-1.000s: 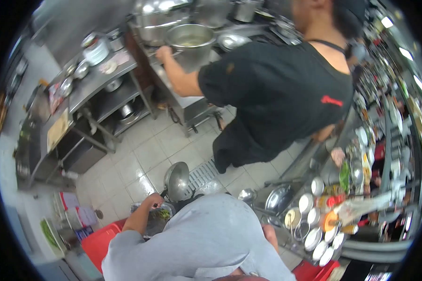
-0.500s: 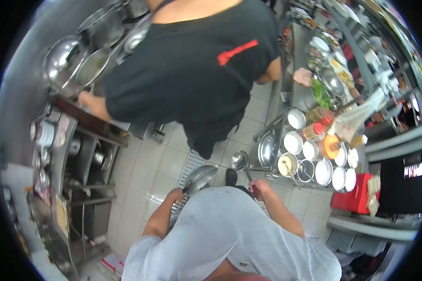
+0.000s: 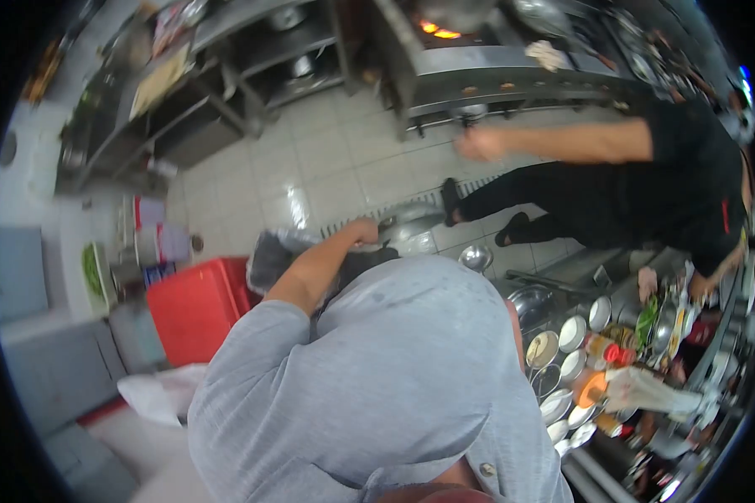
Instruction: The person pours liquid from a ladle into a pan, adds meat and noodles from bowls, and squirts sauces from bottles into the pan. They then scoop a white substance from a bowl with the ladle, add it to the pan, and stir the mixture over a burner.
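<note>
Wok (image 3: 417, 220) held out above the floor drain (image 3: 480, 181), well apart from the front edge of the stove (image 3: 512, 60). Clasped at its near end by the curled left hand (image 3: 363, 232); handle or rim, cannot tell which. Right hand now hidden by the torso (image 3: 386, 360), grip impossible to tell; ladle (image 3: 476, 258) showing just beyond. Changed since half a second ago: co-worker (image 3: 688, 176) no longer straight ahead but off to the right, likely meaning less crowding around the wok.

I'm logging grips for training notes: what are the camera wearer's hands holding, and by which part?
The left hand holds a metal wok by its handle. The right hand is out of sight; its hold cannot be told.
</note>
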`<control>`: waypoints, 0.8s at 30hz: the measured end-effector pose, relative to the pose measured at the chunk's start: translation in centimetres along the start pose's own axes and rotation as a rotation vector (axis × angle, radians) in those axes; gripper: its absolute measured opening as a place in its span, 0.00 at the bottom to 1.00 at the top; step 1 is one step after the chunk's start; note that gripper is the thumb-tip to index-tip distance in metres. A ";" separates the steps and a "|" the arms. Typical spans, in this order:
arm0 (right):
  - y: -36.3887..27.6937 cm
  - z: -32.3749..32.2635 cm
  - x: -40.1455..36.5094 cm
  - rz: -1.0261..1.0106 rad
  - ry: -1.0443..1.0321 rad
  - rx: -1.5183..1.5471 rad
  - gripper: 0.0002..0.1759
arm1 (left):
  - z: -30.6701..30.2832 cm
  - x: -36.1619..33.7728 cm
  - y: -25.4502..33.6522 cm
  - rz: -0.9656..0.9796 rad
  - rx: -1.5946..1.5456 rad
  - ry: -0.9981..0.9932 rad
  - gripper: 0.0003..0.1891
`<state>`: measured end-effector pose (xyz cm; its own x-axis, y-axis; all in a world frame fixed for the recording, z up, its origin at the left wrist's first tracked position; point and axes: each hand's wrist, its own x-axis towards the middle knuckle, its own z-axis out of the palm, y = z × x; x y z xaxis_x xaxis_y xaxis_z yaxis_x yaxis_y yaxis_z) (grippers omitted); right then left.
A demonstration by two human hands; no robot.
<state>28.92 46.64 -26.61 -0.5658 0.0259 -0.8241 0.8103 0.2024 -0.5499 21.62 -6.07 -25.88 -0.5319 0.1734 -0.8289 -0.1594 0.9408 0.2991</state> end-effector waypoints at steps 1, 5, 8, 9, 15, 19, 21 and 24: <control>-0.6 0.0 0.9 0.014 -0.042 0.028 0.09 | 1.0 0.2 -2.4 0.087 0.002 0.023 0.12; -13.5 6.5 -9.2 0.059 -0.100 -0.083 0.06 | 2.9 -5.2 -5.4 -0.183 -0.655 0.015 0.13; -14.5 7.2 -7.9 0.188 -0.166 0.043 0.06 | 2.1 -7.7 -6.2 -0.197 -1.031 0.003 0.14; -14.5 7.0 -7.3 0.235 -0.171 0.098 0.07 | 1.4 -8.4 -6.0 -0.209 -1.126 -0.012 0.15; -14.3 6.0 -6.6 0.168 -0.142 0.331 0.08 | -1.8 -1.8 -3.1 -0.036 -0.300 0.245 0.13; -14.5 3.5 -3.5 0.171 -0.051 0.470 0.06 | -7.4 -1.6 6.8 -0.007 -0.031 0.537 0.16; -13.8 2.0 -0.4 0.148 -0.031 0.538 0.05 | -10.1 1.2 10.3 0.036 -0.301 0.400 0.14; -14.7 -0.2 4.7 0.180 -0.005 0.640 0.05 | -14.2 6.6 15.4 0.048 -1.030 -0.160 0.11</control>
<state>14.34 43.96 -22.34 -0.4132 0.0003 -0.9106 0.8239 -0.4259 -0.3740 3.80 5.37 -20.05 -0.4520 0.3117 -0.8358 -0.8131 0.2414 0.5298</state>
